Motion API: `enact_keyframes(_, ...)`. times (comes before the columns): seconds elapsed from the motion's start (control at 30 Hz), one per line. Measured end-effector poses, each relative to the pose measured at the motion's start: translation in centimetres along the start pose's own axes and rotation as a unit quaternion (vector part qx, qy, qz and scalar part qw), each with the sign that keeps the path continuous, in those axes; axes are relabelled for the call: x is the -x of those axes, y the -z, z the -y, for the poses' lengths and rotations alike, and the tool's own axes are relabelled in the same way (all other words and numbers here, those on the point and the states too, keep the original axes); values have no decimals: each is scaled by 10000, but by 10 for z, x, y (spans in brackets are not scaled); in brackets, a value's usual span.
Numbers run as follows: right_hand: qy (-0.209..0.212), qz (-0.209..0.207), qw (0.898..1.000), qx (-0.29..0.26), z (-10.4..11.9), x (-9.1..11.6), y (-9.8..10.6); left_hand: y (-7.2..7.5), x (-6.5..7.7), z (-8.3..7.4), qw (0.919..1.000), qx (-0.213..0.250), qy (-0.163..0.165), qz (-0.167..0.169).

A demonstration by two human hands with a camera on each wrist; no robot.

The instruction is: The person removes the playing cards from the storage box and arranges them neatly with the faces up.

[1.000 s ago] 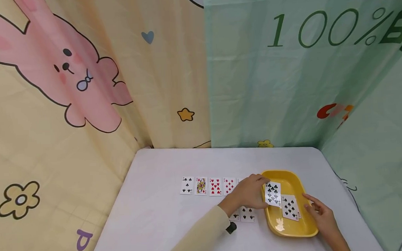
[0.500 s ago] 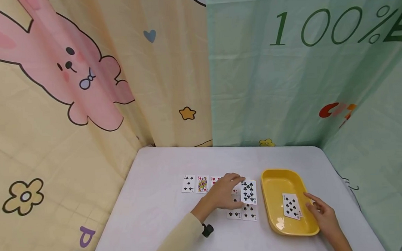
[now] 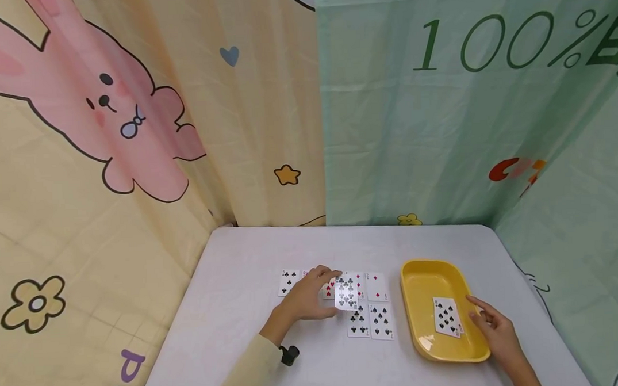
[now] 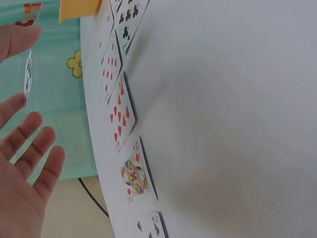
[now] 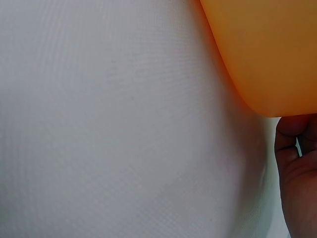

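My left hand (image 3: 304,299) holds a clubs playing card (image 3: 346,291) upright by its edges, between thumb and fingertips, over the back row of cards. In the left wrist view this card (image 4: 28,77) shows almost edge-on, and the other fingers are spread. Beneath it lie a hearts card (image 4: 120,113) and a diamonds card (image 4: 112,72), partly covered in the head view. My right hand (image 3: 499,334) grips the right rim of a yellow tray (image 3: 418,349), thumb and index finger at the edge. Inside the tray lies a spades card (image 3: 446,317) overlapping another card.
The back row also has a clubs card (image 3: 288,281) at its left end, a queen of diamonds (image 4: 134,176) and a low diamonds card (image 3: 377,287). In front lie a clubs card (image 3: 358,322) and a spades card (image 3: 381,321). Curtains hang behind the white table (image 3: 232,334).
My left hand has carried the clubs card out from over the tray, leftward across the back row. My right hand stays at the tray's rim.
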State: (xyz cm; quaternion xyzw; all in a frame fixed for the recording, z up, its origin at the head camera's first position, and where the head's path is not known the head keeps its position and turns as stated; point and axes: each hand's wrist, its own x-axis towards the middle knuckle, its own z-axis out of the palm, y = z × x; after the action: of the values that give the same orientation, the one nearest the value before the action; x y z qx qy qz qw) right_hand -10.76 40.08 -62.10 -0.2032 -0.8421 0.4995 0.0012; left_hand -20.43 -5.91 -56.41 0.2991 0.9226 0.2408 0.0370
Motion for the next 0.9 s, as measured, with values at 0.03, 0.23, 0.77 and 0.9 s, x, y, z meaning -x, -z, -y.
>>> enact_keyframes(0.03,22,-4,10000,25,0,0,0,1,3,3,9999,108,25,73)
enact_keyframes(0.23,65,-12,10000,-30,0,0,1,-1,21,21,9982,260,236,494)
enact_keyframes(0.77,213,135,9997,-68,1,2,3,-15,39,42,9947,200,189,994)
enact_keyframes(0.9,163,140,9998,-60,0,1,3,-17,39,39,9942,-48,208,1050)
